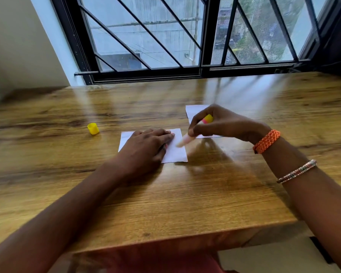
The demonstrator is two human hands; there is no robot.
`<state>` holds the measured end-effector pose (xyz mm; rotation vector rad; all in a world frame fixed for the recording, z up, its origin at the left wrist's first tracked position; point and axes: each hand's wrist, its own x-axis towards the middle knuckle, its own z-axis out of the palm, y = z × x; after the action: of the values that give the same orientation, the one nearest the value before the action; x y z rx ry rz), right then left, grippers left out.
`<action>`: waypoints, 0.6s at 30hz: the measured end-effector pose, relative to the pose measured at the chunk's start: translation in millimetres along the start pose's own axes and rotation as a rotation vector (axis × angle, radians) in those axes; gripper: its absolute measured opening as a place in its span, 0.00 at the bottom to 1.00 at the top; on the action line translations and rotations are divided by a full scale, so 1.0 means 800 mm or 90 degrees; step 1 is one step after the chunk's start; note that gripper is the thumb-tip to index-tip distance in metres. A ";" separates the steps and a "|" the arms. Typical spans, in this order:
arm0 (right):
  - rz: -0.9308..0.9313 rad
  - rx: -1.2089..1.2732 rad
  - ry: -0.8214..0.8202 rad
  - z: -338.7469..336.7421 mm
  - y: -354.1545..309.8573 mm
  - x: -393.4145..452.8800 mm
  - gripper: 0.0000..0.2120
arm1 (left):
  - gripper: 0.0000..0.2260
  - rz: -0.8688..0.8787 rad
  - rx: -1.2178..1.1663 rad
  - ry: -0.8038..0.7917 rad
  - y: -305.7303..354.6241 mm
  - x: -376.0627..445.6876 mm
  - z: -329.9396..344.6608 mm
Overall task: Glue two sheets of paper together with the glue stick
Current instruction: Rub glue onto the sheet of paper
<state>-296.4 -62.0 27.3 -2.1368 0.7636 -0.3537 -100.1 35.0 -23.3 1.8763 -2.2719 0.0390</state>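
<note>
White paper (175, 152) under left hand (148, 146); right hand (215, 123) grips glue stick (185, 140)

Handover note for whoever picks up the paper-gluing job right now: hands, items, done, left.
Left hand: flat, fingers straight, pressing the near paper sheet onto the wooden table.
Right hand: grips the glue stick, tip down at the near sheet's right part; the tip is blurred, so contact is unclear.
Second paper sheet: farther back on the right, partly hidden behind the right hand, apart from the first.
Yellow cap: off, on the table to the left.
Done: stick uncapped, gluing position reached.
Left: spread glue, lay second sheet on, press, recap.
</note>
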 end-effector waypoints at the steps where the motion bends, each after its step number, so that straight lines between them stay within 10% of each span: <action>1: -0.006 0.036 0.053 -0.002 0.003 0.002 0.03 | 0.24 -0.015 0.043 -0.003 0.004 -0.001 -0.002; 11: -0.003 0.074 0.318 0.001 0.016 0.030 0.08 | 0.20 -0.250 0.332 -0.022 0.019 -0.005 -0.023; 18: 0.015 -0.042 0.275 0.015 0.005 0.048 0.07 | 0.14 -0.162 0.027 0.088 0.013 -0.006 -0.020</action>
<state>-262.3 -81.3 16.2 -2.1364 1.0526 -0.8050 -107.3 44.1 -7.2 2.0988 -1.9445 0.1753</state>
